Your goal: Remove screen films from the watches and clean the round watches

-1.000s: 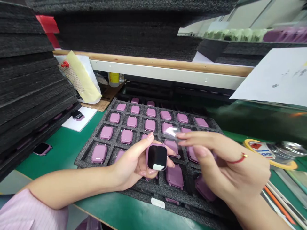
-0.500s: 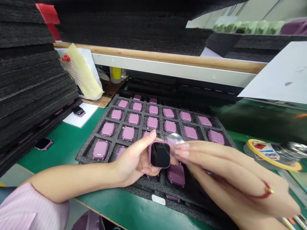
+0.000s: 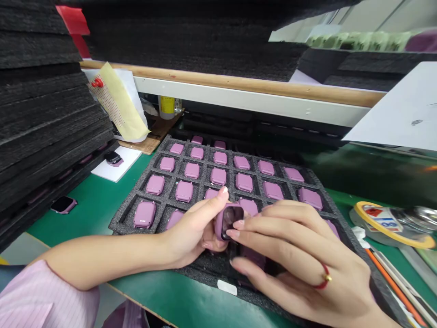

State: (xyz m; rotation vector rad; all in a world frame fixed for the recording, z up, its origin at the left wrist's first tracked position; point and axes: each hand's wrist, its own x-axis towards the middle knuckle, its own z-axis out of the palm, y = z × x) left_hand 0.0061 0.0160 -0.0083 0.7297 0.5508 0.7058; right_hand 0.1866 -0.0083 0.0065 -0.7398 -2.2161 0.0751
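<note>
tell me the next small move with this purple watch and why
Probably sweep a fingertip of the right hand across the dark screen of the watch: the left hand grips its purple case above the foam tray, and right fingers touch the screen's lower edge.

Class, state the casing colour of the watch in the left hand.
The watch casing is pinkish purple; the head view shows it.

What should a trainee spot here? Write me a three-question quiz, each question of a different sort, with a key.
1. True or false: the left hand holds a purple watch case above the foam tray.
2. The bench mat is: A green, B blue, C white.
3. Fill in: the right hand wears a red ____.
Key: 1 true; 2 A; 3 ring.
</note>
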